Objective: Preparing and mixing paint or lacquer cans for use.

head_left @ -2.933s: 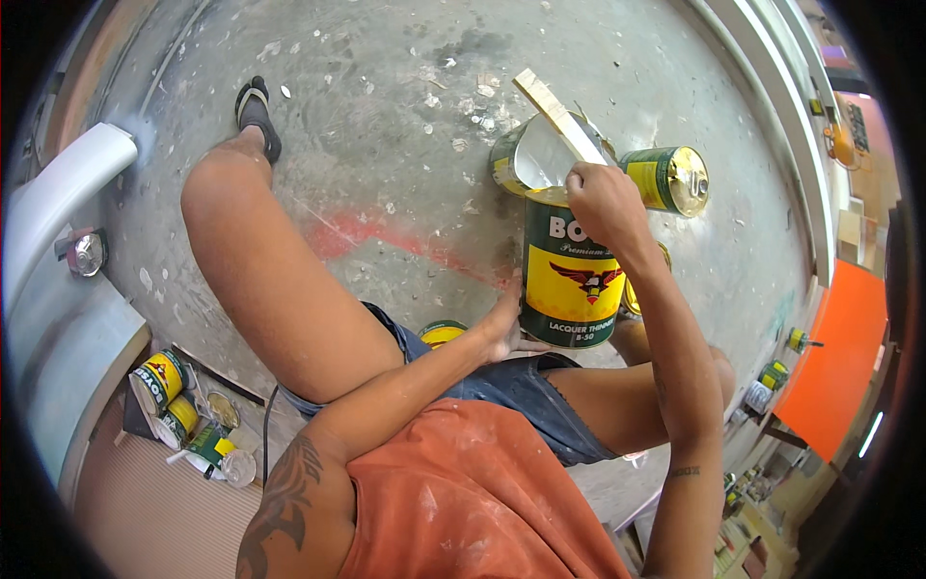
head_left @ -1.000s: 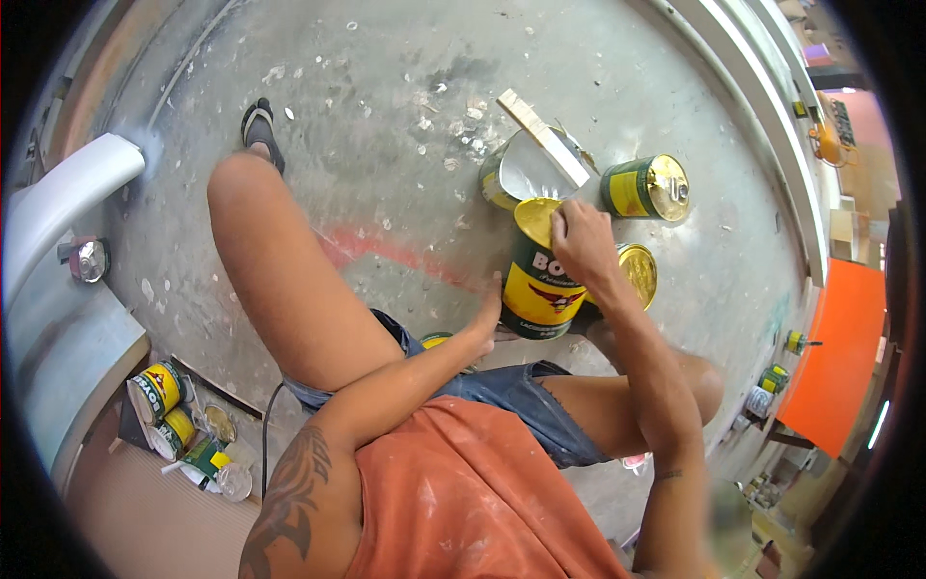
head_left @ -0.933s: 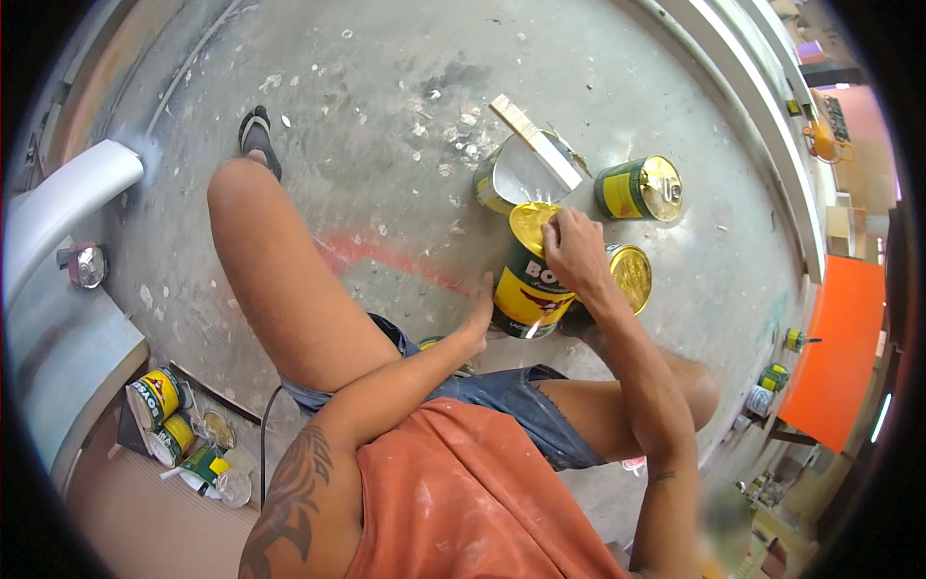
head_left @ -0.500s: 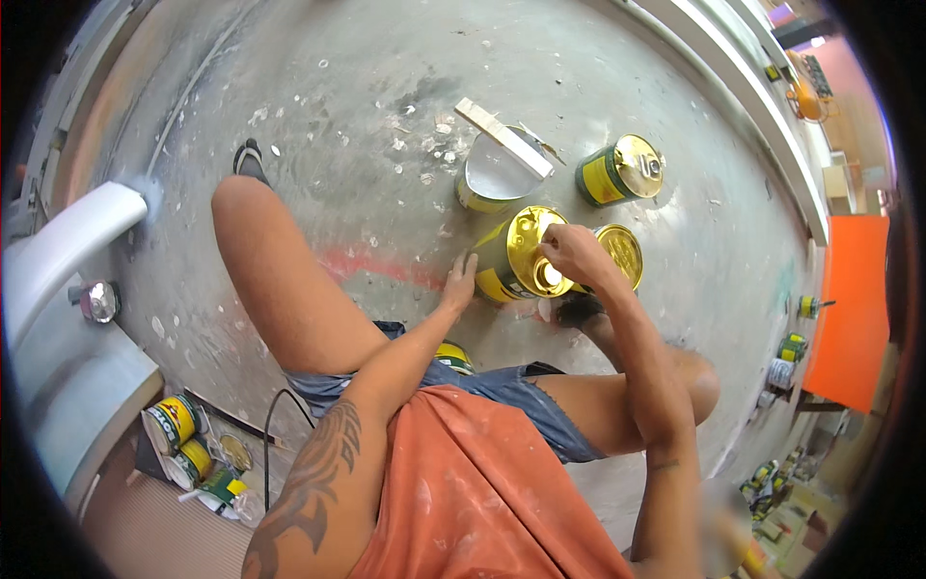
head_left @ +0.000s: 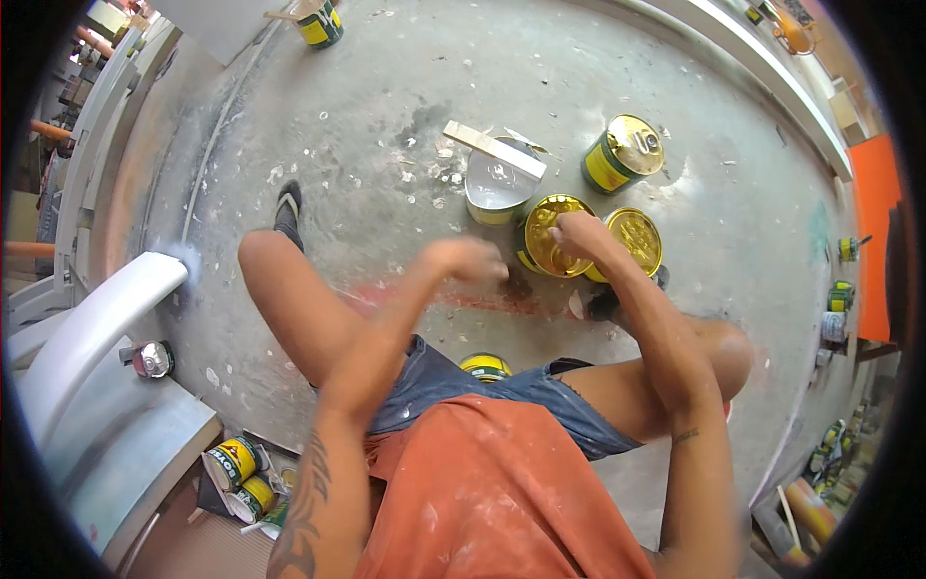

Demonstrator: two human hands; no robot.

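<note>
A green-and-yellow paint can (head_left: 541, 253) with a gold top stands on the floor in front of me. My right hand (head_left: 582, 234) is closed over the right part of its top; what the fingers pinch is hidden. Left of that can, my left hand (head_left: 468, 261) hangs in the air, apart from it and smeared by motion. Behind stands an open can of pale grey paint (head_left: 499, 183) with a flat wooden stick (head_left: 495, 151) across its rim. A second gold-topped can (head_left: 637, 241) stands close on the right, and a green-and-yellow can (head_left: 622, 154) is farther back.
Another can (head_left: 485, 367) stands between my legs. A can with a stick (head_left: 319, 26) is at the far left. White curved furniture (head_left: 106, 314) and a foil-covered pot (head_left: 152, 359) lie to the left, above stacked cans (head_left: 234, 463). An orange panel (head_left: 871, 241) stands at the right.
My left hand has left the side of the front can and risen. That can has gone from tilted to more upright, with my right hand still at its top. The view has shifted.
</note>
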